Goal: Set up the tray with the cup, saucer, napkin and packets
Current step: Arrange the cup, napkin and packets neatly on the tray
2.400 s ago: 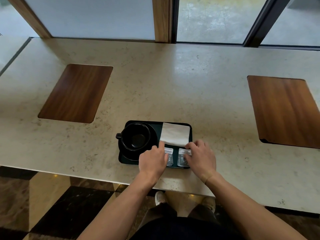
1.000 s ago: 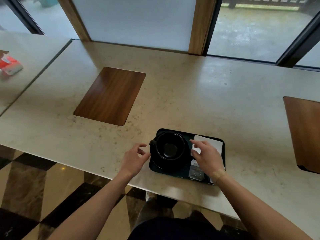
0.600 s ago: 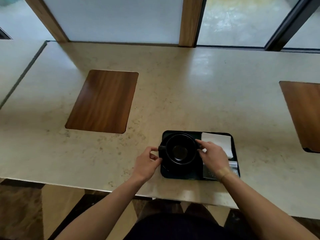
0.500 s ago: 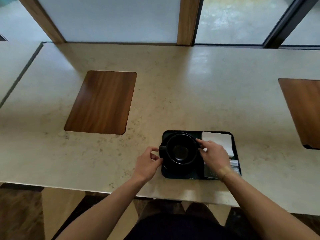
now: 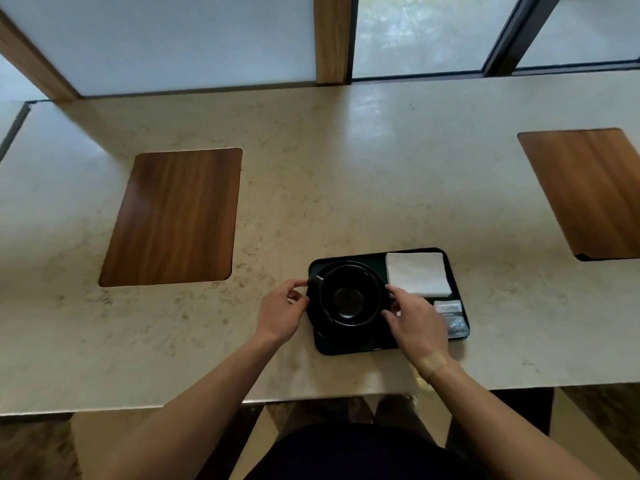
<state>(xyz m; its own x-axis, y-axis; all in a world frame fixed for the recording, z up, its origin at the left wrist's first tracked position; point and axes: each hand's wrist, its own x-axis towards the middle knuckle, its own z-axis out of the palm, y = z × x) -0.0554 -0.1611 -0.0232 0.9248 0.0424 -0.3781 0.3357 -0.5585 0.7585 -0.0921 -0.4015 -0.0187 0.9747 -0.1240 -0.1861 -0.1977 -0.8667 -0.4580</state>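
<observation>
A dark tray (image 5: 346, 348) lies near the counter's front edge. On its left half a black cup (image 5: 349, 294) stands on a black saucer (image 5: 327, 329), handle pointing left. A white napkin (image 5: 417, 272) lies flat in the tray's back right corner. One packet (image 5: 452, 315) shows in front of the napkin; my right hand covers the space beside it. My left hand (image 5: 281, 311) pinches the cup's handle. My right hand (image 5: 414, 322) holds the cup's right rim with thumb and fingertips.
The tray lies on a beige stone counter (image 5: 346, 174). Two wooden inlays are set in it, one at the left (image 5: 173, 218) and one at the right (image 5: 588, 192). Windows and wooden posts run along the counter's far edge.
Both hands left the packets and moved to the cup. The left hand closed on the handle, the right on the rim. The camera view shifted.
</observation>
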